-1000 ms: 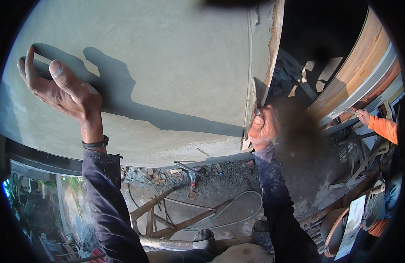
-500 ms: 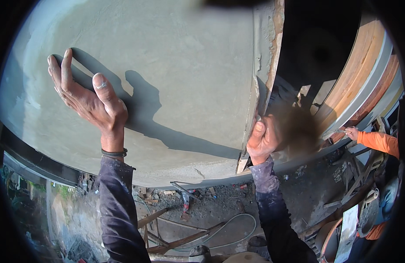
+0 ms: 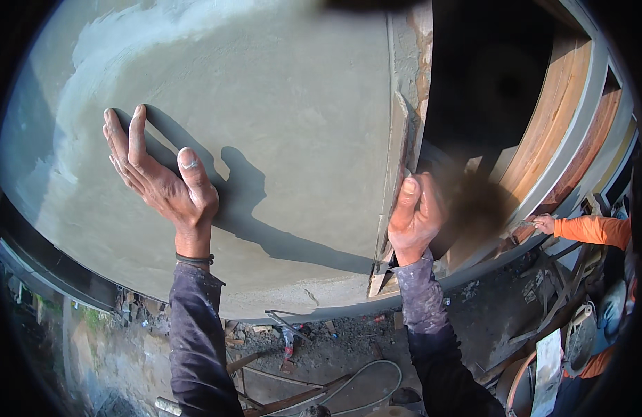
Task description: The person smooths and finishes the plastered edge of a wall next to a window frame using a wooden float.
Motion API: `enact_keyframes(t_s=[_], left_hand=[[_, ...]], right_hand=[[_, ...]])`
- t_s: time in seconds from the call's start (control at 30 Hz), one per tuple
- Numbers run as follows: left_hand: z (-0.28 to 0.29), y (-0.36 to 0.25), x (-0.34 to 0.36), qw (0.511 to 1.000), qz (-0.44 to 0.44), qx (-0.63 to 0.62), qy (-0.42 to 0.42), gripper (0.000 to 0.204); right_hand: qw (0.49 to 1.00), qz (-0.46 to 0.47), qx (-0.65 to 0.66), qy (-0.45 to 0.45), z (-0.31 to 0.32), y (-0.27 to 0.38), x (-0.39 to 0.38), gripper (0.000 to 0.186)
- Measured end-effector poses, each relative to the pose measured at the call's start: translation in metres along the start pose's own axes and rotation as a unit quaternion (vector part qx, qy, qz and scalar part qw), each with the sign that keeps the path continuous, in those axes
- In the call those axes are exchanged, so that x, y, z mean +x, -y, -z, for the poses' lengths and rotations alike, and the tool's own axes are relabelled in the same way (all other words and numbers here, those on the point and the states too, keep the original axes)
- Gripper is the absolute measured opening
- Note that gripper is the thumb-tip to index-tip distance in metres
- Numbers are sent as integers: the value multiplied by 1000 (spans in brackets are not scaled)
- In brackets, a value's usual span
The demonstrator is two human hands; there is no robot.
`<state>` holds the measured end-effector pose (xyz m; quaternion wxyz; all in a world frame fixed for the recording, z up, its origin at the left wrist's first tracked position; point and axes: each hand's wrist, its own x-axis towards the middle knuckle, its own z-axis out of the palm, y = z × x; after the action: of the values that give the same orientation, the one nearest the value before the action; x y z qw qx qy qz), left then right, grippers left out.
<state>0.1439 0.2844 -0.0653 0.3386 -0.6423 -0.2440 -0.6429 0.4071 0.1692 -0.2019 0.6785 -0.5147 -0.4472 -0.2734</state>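
Note:
A broad grey plastered wall (image 3: 314,160) fills the middle of the view. Over its left part is my left hand (image 3: 164,177), fingers extended and thumb apart, holding nothing. Its shadow falls on the plaster; whether the palm edge touches the wall I cannot tell. At the wall's right-hand edge my right hand (image 3: 417,215) is closed, thumb on top, around a thin wooden strip (image 3: 399,132) that runs along the corner. The curled fingertips are partly hidden. A short pale piece of wood (image 3: 376,281) shows at the bottom of that corner.
Right of the corner lies a dark opening (image 3: 491,90) with a wooden frame (image 3: 554,118). A co-worker's orange sleeve (image 3: 592,231) reaches in at the right. Below are rubble, timber (image 3: 303,402), a hose (image 3: 399,379) and a bucket (image 3: 519,382).
My right hand and the wooden strip have moved up along the wall's corner. The whole view has shifted a little; my left hand keeps its open shape at the wall.

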Motion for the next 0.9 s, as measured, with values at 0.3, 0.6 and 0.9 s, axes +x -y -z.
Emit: enact_keyframes(t_s=[0.3, 0.6, 0.9], left_hand=[[0, 0, -2, 1000, 19, 9, 2, 68], [2, -3, -5, 1000, 20, 4, 1, 67], [-6, 5, 3, 999, -27, -4, -29, 65]], right_hand=[[1000, -4, 8, 4, -7, 25, 60, 33], [992, -48, 109, -43, -16, 50, 101, 44], [992, 101, 54, -54, -26, 77, 131, 48]])
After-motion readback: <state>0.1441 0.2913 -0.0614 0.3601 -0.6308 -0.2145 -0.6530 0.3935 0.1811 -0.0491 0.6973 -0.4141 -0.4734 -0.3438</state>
